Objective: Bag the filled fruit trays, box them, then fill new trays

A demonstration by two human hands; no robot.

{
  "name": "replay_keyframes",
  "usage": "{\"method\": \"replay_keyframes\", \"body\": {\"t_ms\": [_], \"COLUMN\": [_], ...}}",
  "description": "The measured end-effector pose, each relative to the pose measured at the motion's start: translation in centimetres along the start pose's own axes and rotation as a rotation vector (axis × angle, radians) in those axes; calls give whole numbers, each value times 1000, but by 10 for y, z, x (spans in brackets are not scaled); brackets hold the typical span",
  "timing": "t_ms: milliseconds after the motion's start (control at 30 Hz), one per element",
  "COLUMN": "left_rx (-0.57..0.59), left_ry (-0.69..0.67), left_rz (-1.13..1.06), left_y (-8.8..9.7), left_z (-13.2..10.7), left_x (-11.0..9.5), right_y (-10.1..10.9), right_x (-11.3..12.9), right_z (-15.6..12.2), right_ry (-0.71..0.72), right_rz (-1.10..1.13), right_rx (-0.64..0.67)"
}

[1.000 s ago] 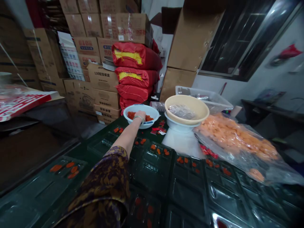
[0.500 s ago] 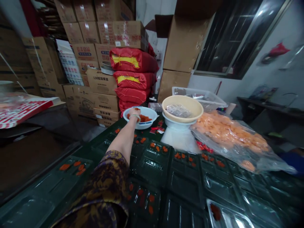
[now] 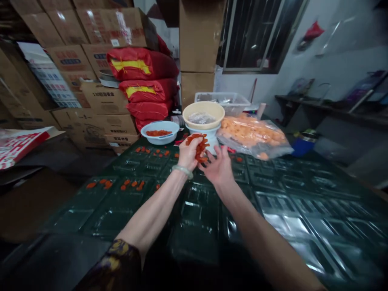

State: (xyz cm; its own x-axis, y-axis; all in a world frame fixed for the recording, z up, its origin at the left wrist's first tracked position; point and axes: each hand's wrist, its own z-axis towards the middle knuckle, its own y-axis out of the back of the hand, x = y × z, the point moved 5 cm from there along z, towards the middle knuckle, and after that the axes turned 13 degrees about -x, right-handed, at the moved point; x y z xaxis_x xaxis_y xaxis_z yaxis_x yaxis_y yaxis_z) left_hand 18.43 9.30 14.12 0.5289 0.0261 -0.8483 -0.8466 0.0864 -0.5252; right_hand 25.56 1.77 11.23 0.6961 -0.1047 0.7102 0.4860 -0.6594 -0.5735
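A bunched handful of orange-red carrot slices [image 3: 200,147] is gripped in my left hand [image 3: 188,154], which has a pale bangle at the wrist. Just right of it, my right hand [image 3: 220,166] has its fingers spread, the tips close to the slices; whether they touch is unclear. More slices lie in a light blue basin [image 3: 163,140] beyond my left hand. Dark compartment trays [image 3: 104,214] cover the table below both hands. Small groups of slices sit in the upper compartments of several trays, at left and along the far row.
A cream bowl [image 3: 185,114] holding clear packets stands behind my hands on a blue basin. To its right lies a plastic bag of pale orange pieces [image 3: 251,131], with a white basket [image 3: 239,106] behind. Red sacks [image 3: 145,64] and cardboard boxes [image 3: 106,99] are stacked at back left.
My left hand has left the light blue basin and come right and nearer, holding carrot slices. My right hand has come into view beside it. The camera view has turned right.
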Motion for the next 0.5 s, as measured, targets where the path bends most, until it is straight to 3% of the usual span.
{"method": "replay_keyframes", "body": {"t_ms": [67, 133, 200, 300, 400, 500], "left_rx": [-15, -23, -62, -158, -234, -326], "left_ry": [-276, -535, -662, -575, -373, -134], "left_rz": [87, 217, 279, 193, 33, -148], "left_y": [0, 3, 9, 22, 30, 38], "left_z": [-35, -65, -87, -100, -97, -88], "left_x": [-1, -4, -6, -3, 4, 8], "right_y": [-7, -1, 12, 30, 33, 31], "right_x": [-6, -11, -21, -45, -70, -78], "right_z": [-9, -22, -33, -42, -43, -41], "right_ry": [-35, -71, -124, -219, -282, -255], "right_rz": [131, 235, 308, 316, 247, 82], "right_rx": [23, 42, 33, -11, -43, -29]}}
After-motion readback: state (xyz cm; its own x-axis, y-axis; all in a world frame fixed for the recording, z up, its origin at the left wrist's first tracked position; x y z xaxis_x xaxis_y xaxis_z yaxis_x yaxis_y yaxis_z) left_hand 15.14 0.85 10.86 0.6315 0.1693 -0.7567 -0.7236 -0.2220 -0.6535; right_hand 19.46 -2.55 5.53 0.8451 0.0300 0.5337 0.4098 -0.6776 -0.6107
